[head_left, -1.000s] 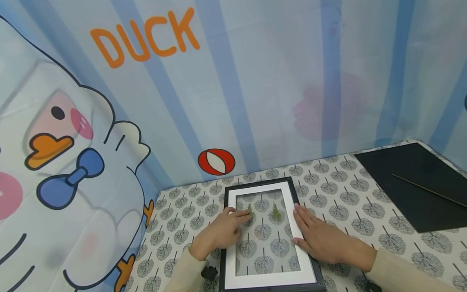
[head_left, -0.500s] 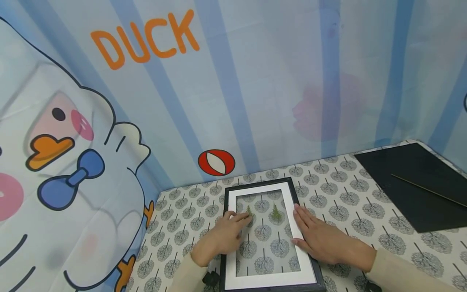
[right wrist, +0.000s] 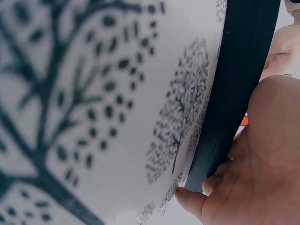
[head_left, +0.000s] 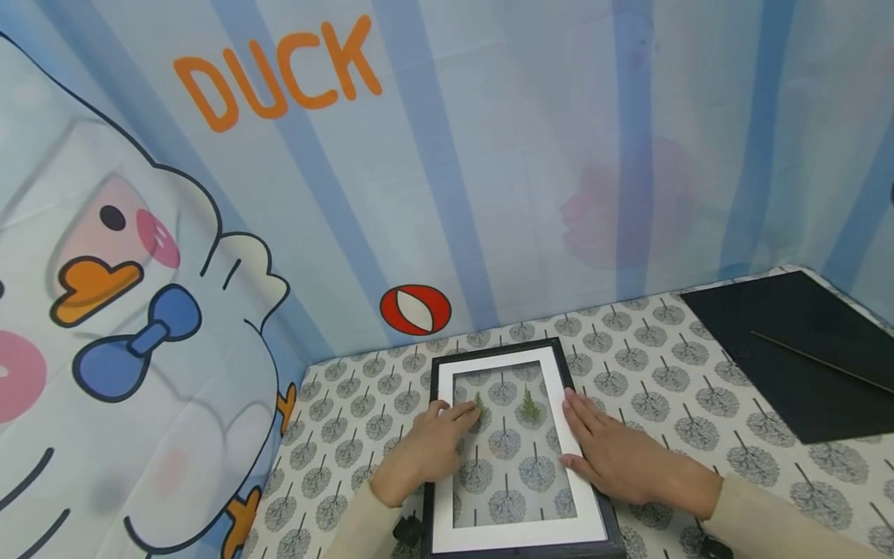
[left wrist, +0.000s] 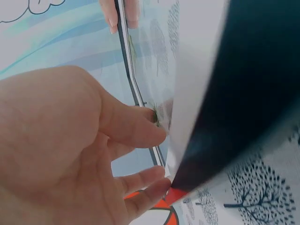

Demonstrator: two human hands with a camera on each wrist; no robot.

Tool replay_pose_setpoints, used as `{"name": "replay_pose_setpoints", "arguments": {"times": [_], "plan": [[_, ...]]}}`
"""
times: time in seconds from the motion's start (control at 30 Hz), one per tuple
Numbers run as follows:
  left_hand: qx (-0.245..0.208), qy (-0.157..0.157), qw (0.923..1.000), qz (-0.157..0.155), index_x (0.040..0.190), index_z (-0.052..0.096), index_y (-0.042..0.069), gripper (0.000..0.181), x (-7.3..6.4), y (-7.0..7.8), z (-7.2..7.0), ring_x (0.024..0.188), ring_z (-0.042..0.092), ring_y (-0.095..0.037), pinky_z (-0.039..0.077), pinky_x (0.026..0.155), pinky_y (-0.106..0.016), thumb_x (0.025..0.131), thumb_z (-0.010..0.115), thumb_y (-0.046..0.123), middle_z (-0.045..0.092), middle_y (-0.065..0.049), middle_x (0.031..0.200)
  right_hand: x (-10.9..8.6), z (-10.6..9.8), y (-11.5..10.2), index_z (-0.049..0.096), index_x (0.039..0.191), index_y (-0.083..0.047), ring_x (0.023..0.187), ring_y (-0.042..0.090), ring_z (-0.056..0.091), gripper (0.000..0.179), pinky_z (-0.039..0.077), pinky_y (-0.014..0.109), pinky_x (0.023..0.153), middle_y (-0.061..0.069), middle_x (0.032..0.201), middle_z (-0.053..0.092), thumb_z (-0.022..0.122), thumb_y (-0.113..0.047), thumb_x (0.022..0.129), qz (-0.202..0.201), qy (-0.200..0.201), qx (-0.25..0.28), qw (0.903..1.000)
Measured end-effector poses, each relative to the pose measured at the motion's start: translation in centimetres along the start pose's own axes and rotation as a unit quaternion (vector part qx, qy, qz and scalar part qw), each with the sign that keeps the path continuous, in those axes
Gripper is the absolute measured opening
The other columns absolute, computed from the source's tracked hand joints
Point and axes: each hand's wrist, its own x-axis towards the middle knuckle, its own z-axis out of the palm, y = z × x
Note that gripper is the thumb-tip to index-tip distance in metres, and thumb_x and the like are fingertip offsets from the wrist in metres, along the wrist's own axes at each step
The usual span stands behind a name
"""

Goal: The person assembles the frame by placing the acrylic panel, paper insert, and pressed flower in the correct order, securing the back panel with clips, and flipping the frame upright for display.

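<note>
A black picture frame (head_left: 617, 536) with a white mat (head_left: 524, 534) lies on the cloth, its clear pane (head_left: 503, 481) showing the print beneath. Two small green fern-like leaves lie on the pane, a left leaf (head_left: 479, 402) and a right leaf (head_left: 528, 407). My left hand (head_left: 427, 446) reaches over the frame's left side, fingertips right at the left leaf. In the left wrist view, the thumb and index finger of my left hand (left wrist: 93, 126) are close to that leaf (left wrist: 156, 116). My right hand (head_left: 615, 454) rests with extended fingers along the frame's right edge.
A black board (head_left: 789, 310) lies at the right, with a thin brown stick (head_left: 813, 359) across it. The cloth (head_left: 649, 373) has a tree print. A blue striped curtain (head_left: 531, 194) with a duck picture stands behind and to the left.
My left fingers shift slightly about the left leaf, drawing back a little and then reaching forward again. The right hand and the frame stay in place.
</note>
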Motion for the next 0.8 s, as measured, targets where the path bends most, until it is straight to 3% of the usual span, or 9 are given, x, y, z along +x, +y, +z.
{"name": "replay_pose_setpoints", "arguments": {"times": [0.53, 0.8], "plan": [[0.015, -0.032, 0.9991, -0.023, 0.161, 0.045, 0.013, 0.070, 0.2, 1.1, -0.1, 0.143, 0.043, -0.036, 0.046, 0.113, -0.058, 0.093, 0.058, 0.002, 0.038, -0.003, 0.169, 0.1, 0.0, 0.1, 0.025, 0.161, 0.011, 0.161, 0.049, 0.019, 0.078, 0.029, 0.061, 0.129, 0.032, 0.173, 0.014, 0.044, -0.046, 0.112, 0.002, -0.005, -0.002, 1.0000], [0.008, -0.036, 0.9988, -0.031, 0.162, 0.042, 0.011, 0.060, 0.1, 1.7, -0.2, 0.143, 0.042, -0.034, 0.044, 0.115, -0.057, 0.102, 0.052, 0.011, 0.037, -0.005, 0.169, 0.0, 0.0, 0.0, 0.026, 0.161, 0.012, 0.160, 0.050, 0.021, 0.078, 0.029, 0.060, 0.128, 0.032, 0.172, 0.015, 0.044, -0.045, 0.112, 0.002, 0.001, -0.007, 1.0000]]}}
